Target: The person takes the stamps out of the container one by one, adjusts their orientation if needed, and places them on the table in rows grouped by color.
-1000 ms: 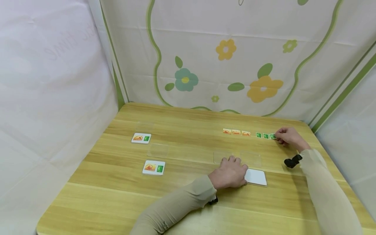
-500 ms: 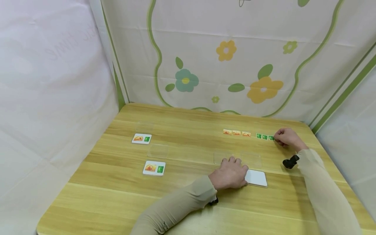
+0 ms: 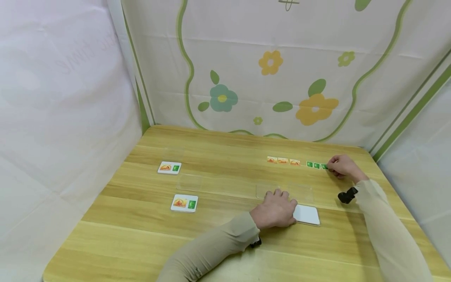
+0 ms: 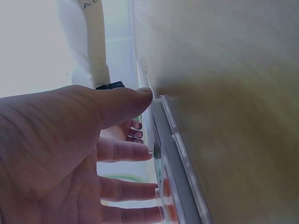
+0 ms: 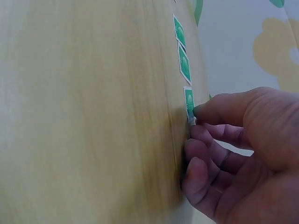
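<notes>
My right hand point(image 3: 341, 166) is at the far right of the table. Its thumb and finger pinch the edge of the rightmost green stamp-like paper point(image 5: 189, 102), the end of a short row with two more green stamp-like papers point(image 3: 313, 165). My left hand point(image 3: 276, 209) lies across cards at the centre right, its fingers straight and spread. A white card point(image 3: 306, 214) shows beside its thumb. In the left wrist view that thumb point(image 4: 133, 100) touches the edge of a card, and the fingers reach down to a layered card edge. What lies under the palm is hidden.
Several orange picture papers point(image 3: 283, 161) lie in a row left of the green ones. On the left are two white cards, the nearer point(image 3: 184, 203) and farther point(image 3: 169, 168), each with an orange and a green picture. Clear plastic plates point(image 3: 189, 182) lie nearby.
The right hand has shifted slightly left, and the rightmost green papers now lie closer together. The left hand has stayed in place.
</notes>
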{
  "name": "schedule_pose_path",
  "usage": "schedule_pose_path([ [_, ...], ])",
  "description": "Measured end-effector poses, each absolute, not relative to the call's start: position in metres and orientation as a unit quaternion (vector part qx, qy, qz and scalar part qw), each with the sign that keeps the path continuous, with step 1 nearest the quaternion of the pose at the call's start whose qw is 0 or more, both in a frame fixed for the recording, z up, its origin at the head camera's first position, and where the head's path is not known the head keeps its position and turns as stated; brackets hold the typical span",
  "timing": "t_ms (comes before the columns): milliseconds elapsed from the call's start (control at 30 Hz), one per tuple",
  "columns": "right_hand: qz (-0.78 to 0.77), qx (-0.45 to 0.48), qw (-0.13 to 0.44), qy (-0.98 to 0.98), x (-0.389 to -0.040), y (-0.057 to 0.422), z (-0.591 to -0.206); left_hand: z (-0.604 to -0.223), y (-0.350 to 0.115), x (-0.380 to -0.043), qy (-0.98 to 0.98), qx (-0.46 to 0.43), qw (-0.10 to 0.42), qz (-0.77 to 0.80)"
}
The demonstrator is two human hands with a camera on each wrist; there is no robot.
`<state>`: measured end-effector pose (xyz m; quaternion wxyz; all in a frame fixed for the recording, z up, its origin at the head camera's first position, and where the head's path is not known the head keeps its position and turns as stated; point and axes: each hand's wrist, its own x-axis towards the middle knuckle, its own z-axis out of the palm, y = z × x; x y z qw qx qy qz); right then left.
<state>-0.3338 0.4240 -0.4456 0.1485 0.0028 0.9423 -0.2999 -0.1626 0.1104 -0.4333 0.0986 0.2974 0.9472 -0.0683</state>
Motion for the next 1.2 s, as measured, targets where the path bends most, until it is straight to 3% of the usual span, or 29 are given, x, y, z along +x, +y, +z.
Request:
schedule_pose_path([
  [1200,-0.344,-0.047,0.142,0.927,-0.321,0.416,-0.431,-0.43,0.108,-0.161,0.947,0.299,0.099,-0.06],
])
